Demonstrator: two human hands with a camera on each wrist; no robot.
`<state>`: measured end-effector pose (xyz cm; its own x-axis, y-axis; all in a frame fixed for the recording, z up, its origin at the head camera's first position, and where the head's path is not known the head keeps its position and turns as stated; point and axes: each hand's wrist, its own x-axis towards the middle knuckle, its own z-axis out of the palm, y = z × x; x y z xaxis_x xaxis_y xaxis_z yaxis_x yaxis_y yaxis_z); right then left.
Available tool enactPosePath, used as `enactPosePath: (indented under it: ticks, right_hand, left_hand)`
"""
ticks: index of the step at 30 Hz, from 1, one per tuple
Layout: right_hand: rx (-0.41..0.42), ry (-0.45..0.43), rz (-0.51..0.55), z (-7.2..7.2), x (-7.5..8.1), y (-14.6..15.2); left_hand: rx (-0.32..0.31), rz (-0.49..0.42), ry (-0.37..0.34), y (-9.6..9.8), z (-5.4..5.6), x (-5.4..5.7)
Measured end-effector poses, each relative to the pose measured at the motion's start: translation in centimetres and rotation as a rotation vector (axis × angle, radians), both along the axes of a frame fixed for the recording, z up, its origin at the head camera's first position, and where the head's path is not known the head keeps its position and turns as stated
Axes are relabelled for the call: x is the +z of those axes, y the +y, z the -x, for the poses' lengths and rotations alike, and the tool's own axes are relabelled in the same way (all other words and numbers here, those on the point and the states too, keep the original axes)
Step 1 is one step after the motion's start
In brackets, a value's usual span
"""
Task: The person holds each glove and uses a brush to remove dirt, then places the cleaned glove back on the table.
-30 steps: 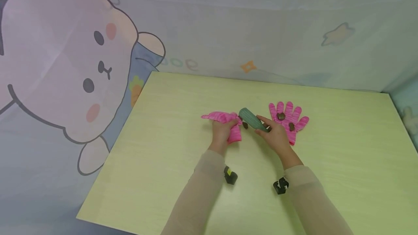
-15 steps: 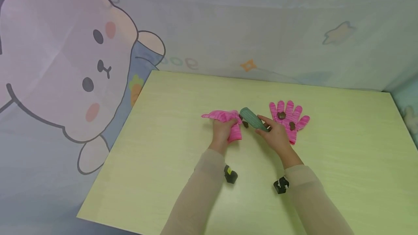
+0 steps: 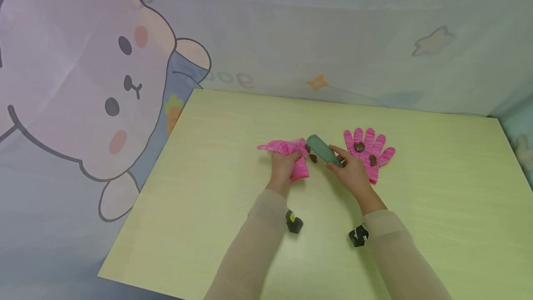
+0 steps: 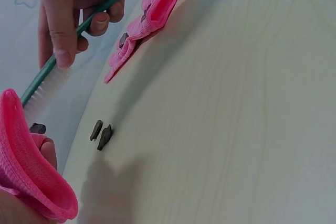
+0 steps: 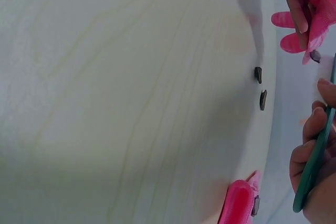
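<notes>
My left hand (image 3: 283,168) grips a bunched pink knit glove (image 3: 300,169) above the table. My right hand (image 3: 353,172) holds a green brush (image 3: 321,149) by its handle, thumb on one side and fingers on the other. In the left wrist view, its white bristles (image 4: 47,88) face the held glove's far side, where a dark brown lump (image 4: 38,128) sticks out. Two similar brown pieces (image 4: 105,137) lie on the table below. Flat on the table, right of my right hand, a second pink glove (image 3: 366,155) bears two brown lumps (image 3: 359,147).
The pale yellow-green table (image 3: 216,189) has its far edge against a cloth backdrop (image 3: 341,36) printed with a cartoon animal. A small black device (image 3: 294,223) sits at the left wrist, and another black device (image 3: 358,236) at the right.
The brush head has shifted slightly away from me and to the right, near the held glove. My left hand keeps its hold; the flat glove stays put.
</notes>
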<state>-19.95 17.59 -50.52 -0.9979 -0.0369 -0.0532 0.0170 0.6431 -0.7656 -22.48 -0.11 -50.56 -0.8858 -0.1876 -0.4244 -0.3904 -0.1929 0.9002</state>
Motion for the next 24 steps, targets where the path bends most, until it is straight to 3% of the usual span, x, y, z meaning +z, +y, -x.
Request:
enactPosePath:
  ticks: [10,17,24]
  right_hand:
    - [0.052,0.033,0.031,-0.08,-0.12,-0.29]
    - [0.066,-0.042,0.025,-0.19,-0.31,0.19]
    - [0.027,-0.09,0.039,-0.04,0.01,0.56]
  left_hand:
    - [0.0,0.043,-0.016,0.05,0.03,0.1]
    - [0.009,0.044,-0.008,-0.05,0.21,0.05]
    - [0.012,0.05,-0.002,0.09,0.24,-0.1]
